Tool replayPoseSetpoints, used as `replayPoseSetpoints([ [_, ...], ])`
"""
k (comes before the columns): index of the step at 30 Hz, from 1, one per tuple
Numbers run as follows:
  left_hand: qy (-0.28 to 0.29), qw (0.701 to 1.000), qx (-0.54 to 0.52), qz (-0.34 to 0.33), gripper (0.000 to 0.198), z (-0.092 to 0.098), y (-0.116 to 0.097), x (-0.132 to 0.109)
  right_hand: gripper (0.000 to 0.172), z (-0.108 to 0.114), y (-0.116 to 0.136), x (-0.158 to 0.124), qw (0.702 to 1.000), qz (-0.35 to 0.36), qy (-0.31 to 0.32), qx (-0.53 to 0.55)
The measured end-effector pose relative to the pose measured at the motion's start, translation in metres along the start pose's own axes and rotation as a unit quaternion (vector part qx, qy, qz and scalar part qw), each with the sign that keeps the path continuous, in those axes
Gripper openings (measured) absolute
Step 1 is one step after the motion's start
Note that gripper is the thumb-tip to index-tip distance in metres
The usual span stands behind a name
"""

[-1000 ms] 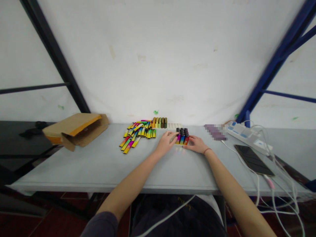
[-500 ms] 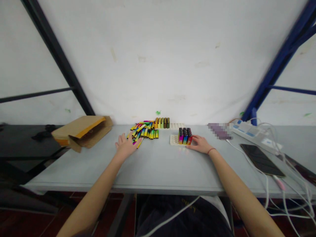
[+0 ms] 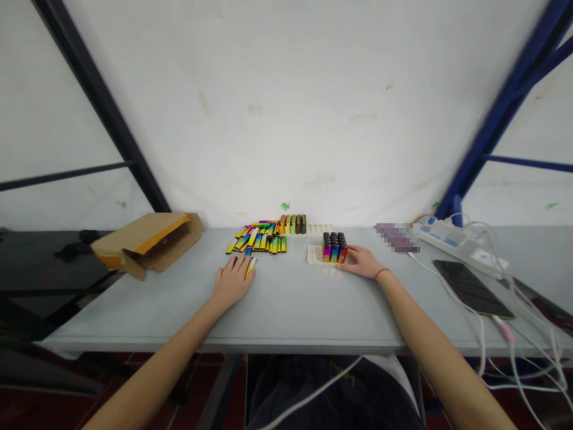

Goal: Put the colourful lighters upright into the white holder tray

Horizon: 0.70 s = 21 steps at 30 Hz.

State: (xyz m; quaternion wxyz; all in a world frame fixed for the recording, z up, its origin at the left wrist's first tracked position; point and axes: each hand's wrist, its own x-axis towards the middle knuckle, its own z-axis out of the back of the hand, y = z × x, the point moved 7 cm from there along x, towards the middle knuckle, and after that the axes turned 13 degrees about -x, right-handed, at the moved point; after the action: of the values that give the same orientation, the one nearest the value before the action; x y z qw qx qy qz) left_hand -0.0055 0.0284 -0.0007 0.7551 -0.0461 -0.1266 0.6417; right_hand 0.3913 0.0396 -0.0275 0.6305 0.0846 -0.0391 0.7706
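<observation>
My left hand (image 3: 233, 279) lies flat on the grey table (image 3: 286, 310) with its fingers spread, covering a few loose rainbow-coloured lighters (image 3: 249, 266) at the near edge of a pile of lighters (image 3: 259, 237). My right hand (image 3: 363, 261) rests against the right side of a white tray (image 3: 314, 255), touching the block of upright rainbow lighters (image 3: 334, 247) that stands in it. The tray's left part shows bare slots. A second tray (image 3: 319, 229) with a row of upright lighters (image 3: 293, 223) stands behind, by the wall.
An open cardboard box (image 3: 145, 241) lies on its side at the left. A power strip (image 3: 456, 243) with white cables, a dark phone (image 3: 472, 288) and a blurred purple object (image 3: 396, 237) are at the right. Black and blue frame struts rise on either side.
My left hand left the tray, swung left to the loose pile, then drew a few lighters back toward me. My right hand stayed at the tray.
</observation>
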Motion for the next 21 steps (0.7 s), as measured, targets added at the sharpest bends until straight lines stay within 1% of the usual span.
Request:
replayPoseSetpoints([
  [4, -0.016, 1.0, 0.013, -0.019, 0.053, 0.001, -0.01, -0.023, 0.071, 0.001, 0.001, -0.001, 1.0, -0.005, -0.001, 0.002],
  [7, -0.026, 0.999, 0.008, -0.031, 0.05, 0.002, -0.026, -0.036, 0.072, 0.001, 0.002, -0.001, 1.0, -0.01, 0.002, -0.003],
  [9, -0.035, 0.999, 0.001, -0.04, 0.049, 0.003, -0.037, -0.04, 0.072, 0.001, 0.001, -0.002, 1.0, -0.014, 0.003, -0.007],
  [11, -0.046, 0.998, -0.007, -0.046, 0.048, 0.003, -0.048, -0.038, 0.073, 0.0, 0.001, -0.002, 1.0, -0.018, 0.004, -0.008],
  [14, -0.06, 0.997, -0.02, -0.046, 0.046, 0.0, -0.058, -0.028, 0.074, 0.001, 0.001, -0.002, 1.0, -0.012, 0.006, -0.006],
  [18, -0.063, 0.996, -0.035, -0.048, 0.046, -0.006, -0.066, -0.012, 0.073, 0.001, 0.002, -0.001, 1.0, -0.005, 0.012, -0.008],
  [21, -0.069, 0.995, -0.041, -0.056, 0.048, -0.009, -0.069, -0.005, 0.074, 0.003, 0.003, -0.002, 1.0, -0.009, 0.012, -0.009],
])
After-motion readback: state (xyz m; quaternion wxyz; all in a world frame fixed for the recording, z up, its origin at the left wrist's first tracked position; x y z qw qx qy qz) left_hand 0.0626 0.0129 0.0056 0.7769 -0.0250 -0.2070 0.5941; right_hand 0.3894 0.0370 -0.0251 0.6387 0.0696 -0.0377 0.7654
